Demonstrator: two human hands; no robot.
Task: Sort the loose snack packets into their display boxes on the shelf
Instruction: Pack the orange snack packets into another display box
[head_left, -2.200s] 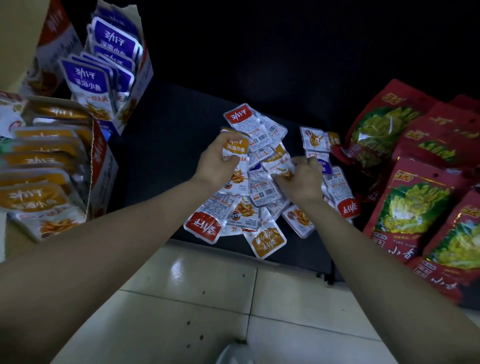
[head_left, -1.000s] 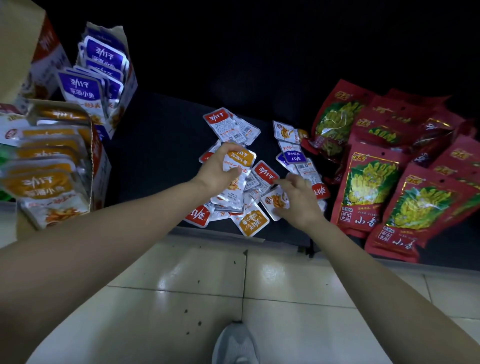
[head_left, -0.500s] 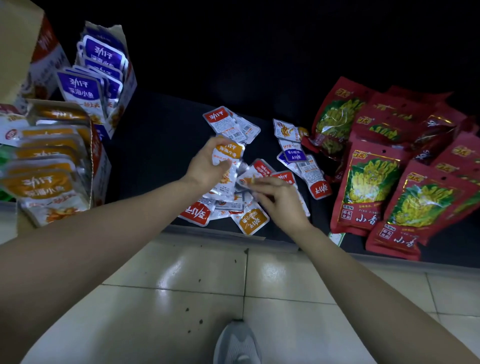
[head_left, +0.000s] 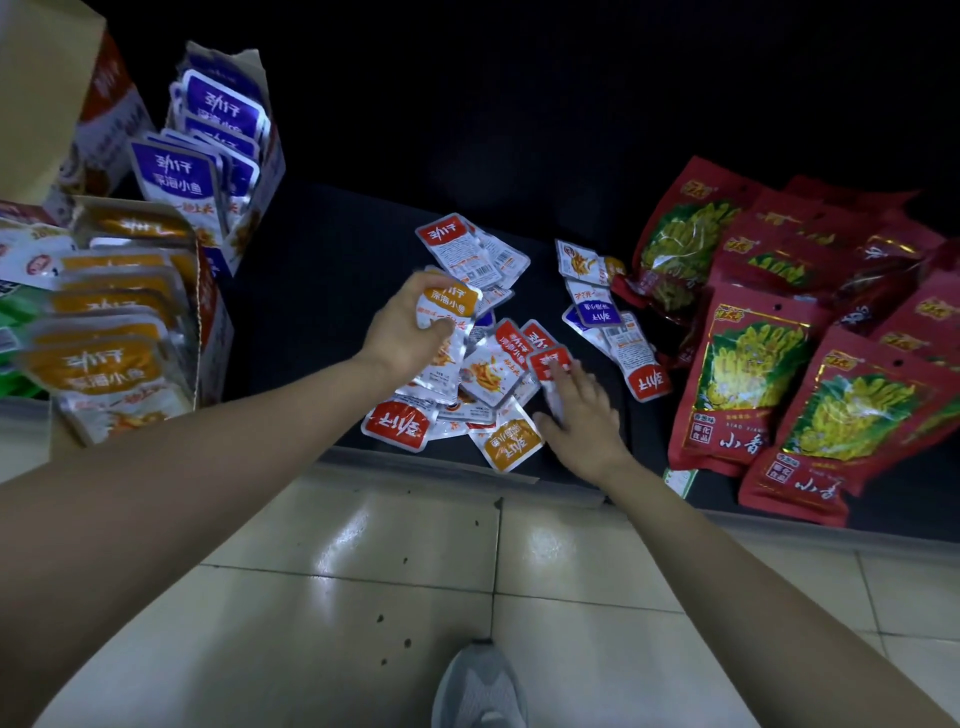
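Note:
A loose pile of small snack packets (head_left: 493, 374), labelled red, orange and purple, lies on the dark shelf (head_left: 322, 291). My left hand (head_left: 405, 332) is above the pile's left side, shut on a stack of orange-labelled packets (head_left: 449, 306). Over the pile's right side, my right hand (head_left: 582, 415) lies flat with its fingers spread, fingertips on a red-labelled packet (head_left: 549, 359). At the left stand a display box of orange packets (head_left: 119, 332) and, behind it, a box of purple packets (head_left: 218, 150).
Large red bags with yellow pictures (head_left: 753, 374) crowd the shelf's right side. A few more small packets (head_left: 597, 306) lie between the pile and the bags. The shelf's front edge (head_left: 447, 462) meets a tiled floor, where my grey shoe (head_left: 480, 686) shows.
My left hand stays shut on the orange packets above the pile. My right hand has opened and shifted right, with fingers now flat on a red packet. The view has drifted slightly.

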